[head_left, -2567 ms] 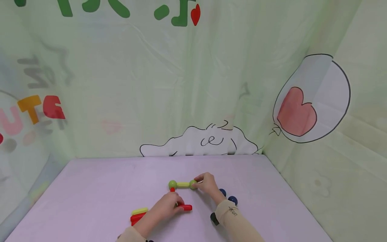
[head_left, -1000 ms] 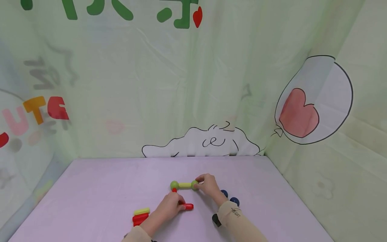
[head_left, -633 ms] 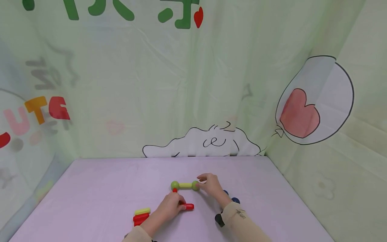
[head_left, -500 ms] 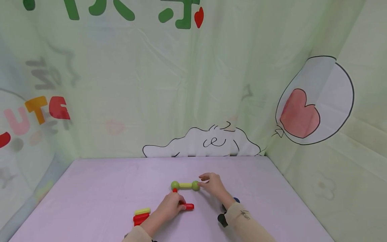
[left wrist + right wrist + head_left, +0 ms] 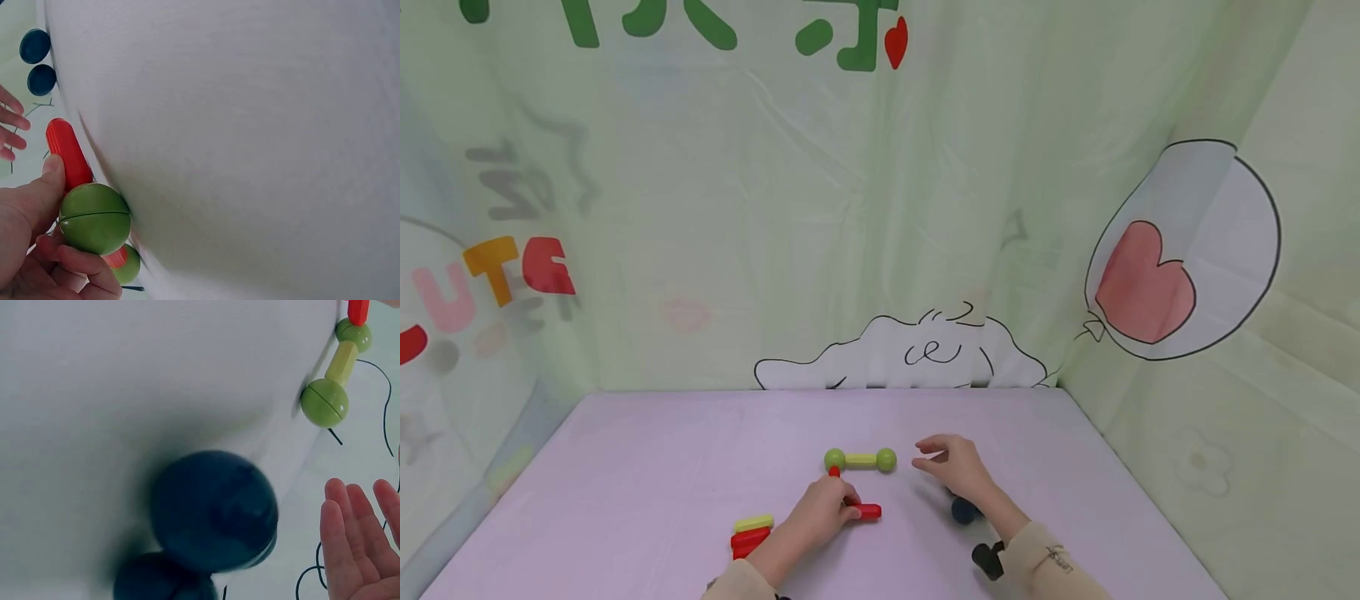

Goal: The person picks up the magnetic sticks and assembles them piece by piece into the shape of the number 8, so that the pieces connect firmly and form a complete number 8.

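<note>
In the left wrist view my left hand pinches a green ball, its thumb against a red rod joined to that ball. In the head view a second red rod runs from under the left hand to a far green ball. A yellow-green rod links that ball to another green ball on the right. My right hand is held off to the right of it, fingers apart, touching nothing. The near green ball is hidden by the left hand in the head view.
Dark blue balls sit beneath the right forearm. Left of the left forearm lie a yellow-green rod and red rods. The purple table's far edge meets a printed curtain.
My right hand has let go of the right green ball and moved right, away from it. The left hand keeps its grip in nearly the same place.
</note>
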`<state>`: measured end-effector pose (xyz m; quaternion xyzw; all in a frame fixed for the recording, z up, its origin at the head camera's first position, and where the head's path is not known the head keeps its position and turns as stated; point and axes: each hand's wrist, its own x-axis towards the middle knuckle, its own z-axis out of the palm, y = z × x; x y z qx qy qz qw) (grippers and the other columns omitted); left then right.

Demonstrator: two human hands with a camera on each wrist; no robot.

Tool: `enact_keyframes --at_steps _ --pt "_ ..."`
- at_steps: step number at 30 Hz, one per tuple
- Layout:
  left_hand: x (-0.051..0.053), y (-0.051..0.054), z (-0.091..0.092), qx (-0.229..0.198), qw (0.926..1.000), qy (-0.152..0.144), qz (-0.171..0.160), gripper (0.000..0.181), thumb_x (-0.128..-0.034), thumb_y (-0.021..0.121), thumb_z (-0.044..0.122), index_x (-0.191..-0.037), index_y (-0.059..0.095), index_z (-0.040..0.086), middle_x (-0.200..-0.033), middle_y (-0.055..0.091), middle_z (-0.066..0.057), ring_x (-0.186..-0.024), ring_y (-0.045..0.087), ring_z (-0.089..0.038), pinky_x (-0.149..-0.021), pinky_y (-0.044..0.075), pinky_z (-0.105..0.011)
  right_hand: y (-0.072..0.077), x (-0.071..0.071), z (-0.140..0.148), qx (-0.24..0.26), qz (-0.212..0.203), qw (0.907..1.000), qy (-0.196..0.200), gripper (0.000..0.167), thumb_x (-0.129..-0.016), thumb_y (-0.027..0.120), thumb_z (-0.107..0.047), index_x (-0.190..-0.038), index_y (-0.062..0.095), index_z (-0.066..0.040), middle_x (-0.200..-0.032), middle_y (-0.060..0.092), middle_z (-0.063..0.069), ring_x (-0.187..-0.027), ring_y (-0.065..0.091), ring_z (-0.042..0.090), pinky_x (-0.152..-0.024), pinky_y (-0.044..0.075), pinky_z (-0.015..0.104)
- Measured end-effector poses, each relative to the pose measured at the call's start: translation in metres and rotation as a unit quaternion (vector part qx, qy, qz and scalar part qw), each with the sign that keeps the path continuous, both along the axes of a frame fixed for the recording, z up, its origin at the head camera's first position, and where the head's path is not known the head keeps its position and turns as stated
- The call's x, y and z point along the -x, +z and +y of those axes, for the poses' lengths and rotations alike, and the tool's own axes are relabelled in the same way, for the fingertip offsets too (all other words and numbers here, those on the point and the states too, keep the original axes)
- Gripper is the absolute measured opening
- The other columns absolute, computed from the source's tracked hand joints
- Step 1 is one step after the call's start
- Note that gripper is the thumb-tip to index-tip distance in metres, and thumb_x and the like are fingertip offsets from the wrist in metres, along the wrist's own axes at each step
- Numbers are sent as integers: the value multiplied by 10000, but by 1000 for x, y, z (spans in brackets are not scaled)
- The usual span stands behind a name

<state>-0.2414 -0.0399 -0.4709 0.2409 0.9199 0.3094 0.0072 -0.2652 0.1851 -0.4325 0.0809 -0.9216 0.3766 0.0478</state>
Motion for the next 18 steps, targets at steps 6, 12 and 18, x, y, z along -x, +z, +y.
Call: enact_keyframes --at_steps 6,12,18 --pt "1 0 -1 -27 10000 -6 -23 62 -762 723 85 -818 709 61 -702 590 60 -660 475 -67 -634 441 -232 -1 -9 14 137 -8 9999 -85 259 -755 737 -114 -993 671 -36 -975 659 98 -806 618 199 -636 513 275" --pt "1 0 -1 -27 10000 -16 -26 65 -763 721 87 -819 709 56 -709 599 54 -657 482 -62 -633 445 -231 -2 -16 33 218 32 9997 -144 249 -756 737 -107 -985 677 -33 -982 662 103 -814 629 203 -653 511 275" --pt "1 -1 -1 -39 9999 -29 -130 76 -768 718 97 -830 708 56 -716 599 60 -656 484 -61 -636 448 -233 0 -25 54 195 5 9996 -187 283 -756 739 -126 -1001 667 -4 -977 664 131 -823 635 233 -671 511 292"
